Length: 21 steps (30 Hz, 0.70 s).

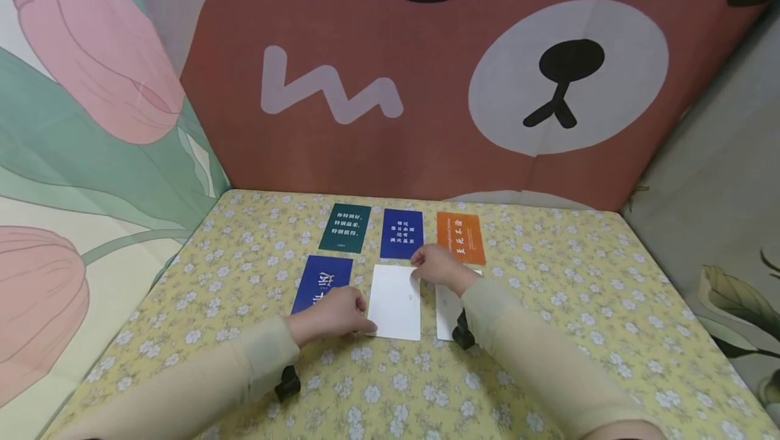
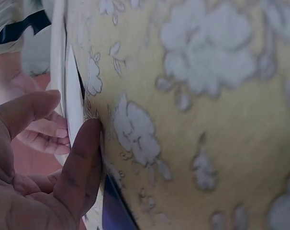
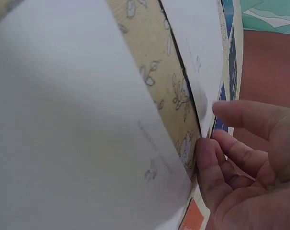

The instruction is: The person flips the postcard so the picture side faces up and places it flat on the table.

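Note:
A blank-looking white card (image 1: 395,303) lies flat in the middle of the front row. At its lower left corner is my left hand (image 1: 335,313), and its fingertip meets the table beside the card edge in the left wrist view. Touching the upper right corner is my right hand (image 1: 443,267); the right wrist view shows a fingertip (image 3: 206,151) against the edge, with the thumb apart. Left of it lies a blue card (image 1: 313,274), partly under the left hand. A second white card (image 3: 63,120) lies right, partly hidden by the right sleeve.
Behind, a back row holds a green card (image 1: 345,242), a dark blue card (image 1: 393,250) and an orange card (image 1: 472,250), each with printed characters. The yellow flowered tablecloth (image 1: 567,359) covers the table. Printed cloth walls (image 1: 426,162) stand at the back and both sides.

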Motion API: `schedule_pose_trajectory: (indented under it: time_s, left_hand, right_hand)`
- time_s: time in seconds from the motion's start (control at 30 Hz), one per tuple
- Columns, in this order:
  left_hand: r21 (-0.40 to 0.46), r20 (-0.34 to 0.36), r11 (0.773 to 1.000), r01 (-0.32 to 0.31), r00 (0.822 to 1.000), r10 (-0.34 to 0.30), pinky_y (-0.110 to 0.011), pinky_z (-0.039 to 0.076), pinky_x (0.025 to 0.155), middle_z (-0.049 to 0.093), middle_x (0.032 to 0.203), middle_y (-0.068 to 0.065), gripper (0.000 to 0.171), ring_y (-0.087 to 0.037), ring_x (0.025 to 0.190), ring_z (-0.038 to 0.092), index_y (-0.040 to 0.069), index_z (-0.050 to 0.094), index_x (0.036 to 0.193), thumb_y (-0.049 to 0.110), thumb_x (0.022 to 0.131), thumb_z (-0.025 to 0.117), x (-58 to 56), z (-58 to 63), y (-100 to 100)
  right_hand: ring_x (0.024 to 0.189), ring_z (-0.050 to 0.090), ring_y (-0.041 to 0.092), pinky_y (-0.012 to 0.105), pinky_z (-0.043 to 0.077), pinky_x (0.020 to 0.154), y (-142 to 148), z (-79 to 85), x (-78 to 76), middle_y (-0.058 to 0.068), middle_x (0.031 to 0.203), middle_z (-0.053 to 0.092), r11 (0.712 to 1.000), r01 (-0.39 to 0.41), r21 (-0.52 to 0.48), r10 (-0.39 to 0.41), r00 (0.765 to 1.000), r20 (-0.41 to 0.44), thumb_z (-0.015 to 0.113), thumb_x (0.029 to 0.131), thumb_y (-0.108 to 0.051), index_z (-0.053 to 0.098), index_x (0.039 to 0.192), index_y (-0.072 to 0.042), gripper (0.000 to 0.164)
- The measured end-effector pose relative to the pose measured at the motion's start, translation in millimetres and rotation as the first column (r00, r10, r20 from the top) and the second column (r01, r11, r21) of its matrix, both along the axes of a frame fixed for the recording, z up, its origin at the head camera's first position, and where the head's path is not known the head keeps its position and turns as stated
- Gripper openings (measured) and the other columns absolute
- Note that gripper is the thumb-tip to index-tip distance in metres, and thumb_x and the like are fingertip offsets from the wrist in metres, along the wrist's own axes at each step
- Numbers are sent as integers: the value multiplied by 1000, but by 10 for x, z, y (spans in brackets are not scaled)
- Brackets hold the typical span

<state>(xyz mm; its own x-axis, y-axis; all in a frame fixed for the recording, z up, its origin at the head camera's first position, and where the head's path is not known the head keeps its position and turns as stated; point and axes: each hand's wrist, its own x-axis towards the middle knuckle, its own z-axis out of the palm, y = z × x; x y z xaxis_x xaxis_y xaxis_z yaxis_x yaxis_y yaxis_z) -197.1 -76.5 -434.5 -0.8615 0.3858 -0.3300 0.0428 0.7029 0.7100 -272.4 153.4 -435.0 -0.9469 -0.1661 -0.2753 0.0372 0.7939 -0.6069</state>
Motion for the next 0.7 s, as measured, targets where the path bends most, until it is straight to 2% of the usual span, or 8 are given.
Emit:
schedule_pose_trajectory:
  time_s: [0.13, 0.3, 0.4, 0.5, 0.6, 0.7]
  left_hand:
    - [-77, -42, 995, 58, 997, -61, -25, 40, 52, 59, 64, -2, 34, -13, 56, 51, 7, 61, 74, 22, 78, 91, -44, 11, 67]
    - [-133, -69, 985, 109, 990, -119, -29, 49, 62, 61, 78, -3, 40, -17, 67, 55, 2, 66, 93, 21, 73, 95, -55, 11, 117]
    - [-152, -76, 983, 100, 991, -113, -33, 52, 66, 62, 83, -3, 46, -19, 71, 58, -1, 66, 102, 20, 73, 94, -51, -7, 128]
    - [-145, -77, 986, 79, 993, -91, -33, 53, 67, 61, 85, -4, 44, -19, 72, 58, -1, 66, 104, 18, 75, 93, -51, -35, 135]
    - [-122, -71, 991, 57, 995, -66, -33, 51, 66, 60, 86, -5, 42, -20, 73, 57, -1, 65, 101, 16, 75, 92, -48, -68, 133]
    - [-70, -48, 997, 31, 998, -34, -32, 48, 63, 59, 86, -6, 43, -21, 73, 55, 0, 58, 100, 12, 75, 91, -42, -87, 109]
  right_hand:
    - [98, 63, 23, 38, 55, 90, -16, 30, -1, 10, 113, 69, 997, -57, 52, 57, 998, 3, 81, 87, -8, 70, 119, 2, 35]
    - [104, 63, 25, 39, 55, 92, -35, 65, -3, 13, 121, 68, 989, -107, 102, 108, 994, -7, 81, 86, -9, 69, 122, 2, 39]
    - [102, 63, 24, 39, 55, 91, -40, 66, -14, 12, 120, 68, 988, -104, 112, 105, 994, -7, 81, 86, -9, 69, 121, 1, 38]
    - [95, 61, 22, 38, 55, 87, -42, 67, -24, 10, 114, 68, 989, -88, 117, 89, 996, -4, 82, 86, -10, 69, 116, 0, 33]
    - [90, 60, 21, 37, 55, 83, -42, 61, -22, 9, 110, 68, 988, -85, 125, 85, 996, 1, 82, 87, -10, 70, 113, -1, 30]
    - [90, 61, 20, 37, 55, 84, -44, 49, -5, 11, 115, 68, 987, -101, 129, 101, 995, 3, 81, 87, -9, 69, 117, 0, 34]
